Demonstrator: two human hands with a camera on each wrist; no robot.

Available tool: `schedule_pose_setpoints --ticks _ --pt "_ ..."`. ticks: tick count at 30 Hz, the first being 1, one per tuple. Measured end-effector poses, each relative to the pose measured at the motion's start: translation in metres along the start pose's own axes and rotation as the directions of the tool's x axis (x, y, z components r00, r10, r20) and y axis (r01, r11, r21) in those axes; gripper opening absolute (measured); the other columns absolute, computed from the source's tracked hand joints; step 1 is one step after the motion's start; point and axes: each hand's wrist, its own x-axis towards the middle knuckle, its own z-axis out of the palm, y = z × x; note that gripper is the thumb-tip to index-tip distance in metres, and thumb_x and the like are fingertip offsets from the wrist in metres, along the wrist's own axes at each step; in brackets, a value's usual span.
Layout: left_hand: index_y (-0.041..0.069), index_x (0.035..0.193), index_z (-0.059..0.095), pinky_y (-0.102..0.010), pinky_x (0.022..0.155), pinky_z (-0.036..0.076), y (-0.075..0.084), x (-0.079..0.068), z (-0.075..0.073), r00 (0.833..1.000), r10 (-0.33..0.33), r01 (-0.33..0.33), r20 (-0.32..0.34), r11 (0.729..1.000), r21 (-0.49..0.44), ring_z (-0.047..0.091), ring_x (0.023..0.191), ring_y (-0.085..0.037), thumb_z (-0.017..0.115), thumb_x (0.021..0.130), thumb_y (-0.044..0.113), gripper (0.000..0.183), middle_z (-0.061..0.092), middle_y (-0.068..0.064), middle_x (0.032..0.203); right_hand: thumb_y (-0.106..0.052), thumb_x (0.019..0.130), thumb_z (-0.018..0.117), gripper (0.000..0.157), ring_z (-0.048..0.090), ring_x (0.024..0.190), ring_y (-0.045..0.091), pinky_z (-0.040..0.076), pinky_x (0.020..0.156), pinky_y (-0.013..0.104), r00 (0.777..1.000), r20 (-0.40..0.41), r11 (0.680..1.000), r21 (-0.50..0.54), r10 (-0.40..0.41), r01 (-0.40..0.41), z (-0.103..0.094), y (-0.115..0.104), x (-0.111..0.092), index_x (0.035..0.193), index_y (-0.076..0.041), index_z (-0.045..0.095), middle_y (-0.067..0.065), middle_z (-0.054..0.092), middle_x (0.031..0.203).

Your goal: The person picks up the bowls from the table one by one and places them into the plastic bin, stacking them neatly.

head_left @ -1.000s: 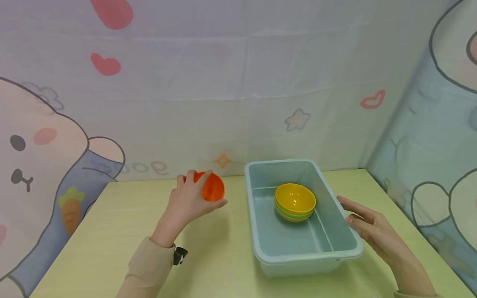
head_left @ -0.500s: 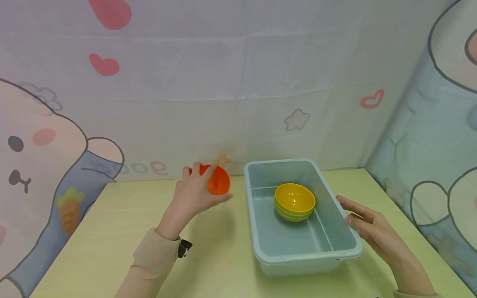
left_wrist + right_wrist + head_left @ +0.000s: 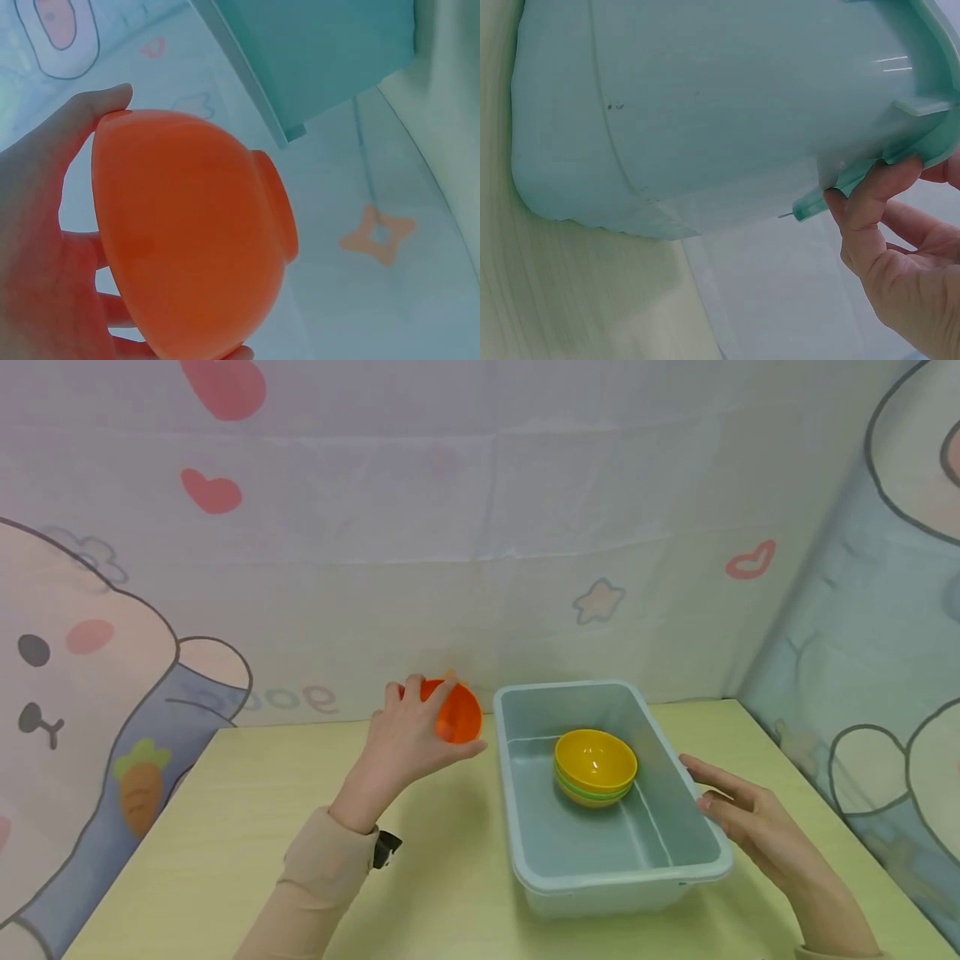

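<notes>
My left hand point(image 3: 408, 735) holds an orange bowl point(image 3: 461, 718) in the air left of the bin, thumb and fingers spread around its rim. The bowl is tipped on its side; in the left wrist view its round outside and foot ring point(image 3: 277, 206) show. A pale blue-green plastic bin point(image 3: 622, 883) stands on the table. Inside it sits a stack of small bowls, a yellow bowl point(image 3: 596, 760) on top and a green bowl point(image 3: 592, 794) below. My right hand point(image 3: 772, 835) grips the bin's right rim, its bent fingers point(image 3: 866, 202) right at the edge.
A pale wood-look table point(image 3: 247, 827) lies under everything. Behind it hangs a cloth backdrop point(image 3: 390, 577) with cartoon prints, close to the bin's far end. Another printed cloth point(image 3: 877, 635) borders the right side.
My left hand has carried the orange bowl to the right and slightly up, closer to the bin. The right hand, the bin and its stacked bowls have stayed in place.
</notes>
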Motion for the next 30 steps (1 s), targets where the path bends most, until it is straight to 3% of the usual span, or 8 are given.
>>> schedule_pose_setpoints --ticks 9,16,30 --pt "0.027 0.143 0.043 -0.052 0.077 0.051 0.019 0.008 -0.011 0.999 0.028 -0.028 -0.027 1.0 0.006 0.042 0.115 -0.038 0.063 0.075 0.065 0.081 0.044 -0.016 0.135 -0.004 0.101 0.041 0.052 0.061 0.111 0.003 0.054 0.086 0.025 1.0 -0.006 1.0 0.002 -0.01 0.01 -0.001 0.0 -0.001 0.151 -0.008 0.029 -0.018 0.051 0.137" --pt "0.028 0.147 0.039 -0.05 0.078 0.051 0.035 0.014 -0.019 0.999 0.039 -0.039 0.009 0.999 0.035 0.041 0.119 -0.037 0.063 0.074 0.069 0.087 0.041 -0.015 0.14 -0.003 0.101 0.041 0.052 0.062 0.11 0.003 0.054 0.086 0.025 1.0 -0.003 1.0 0.005 -0.018 0.018 -0.001 0.001 0.0 0.151 -0.006 0.028 -0.017 0.051 0.138" --pt "0.028 0.145 0.041 -0.044 0.074 0.053 0.055 0.028 -0.02 0.998 0.054 -0.055 0.023 0.997 0.045 0.043 0.113 -0.034 0.062 0.074 0.069 0.084 0.044 -0.016 0.137 -0.004 0.101 0.04 0.052 0.061 0.112 0.003 0.054 0.086 0.025 1.0 0.005 1.0 0.014 -0.013 0.013 -0.001 0.001 0.0 0.151 -0.008 0.028 -0.018 0.051 0.138"
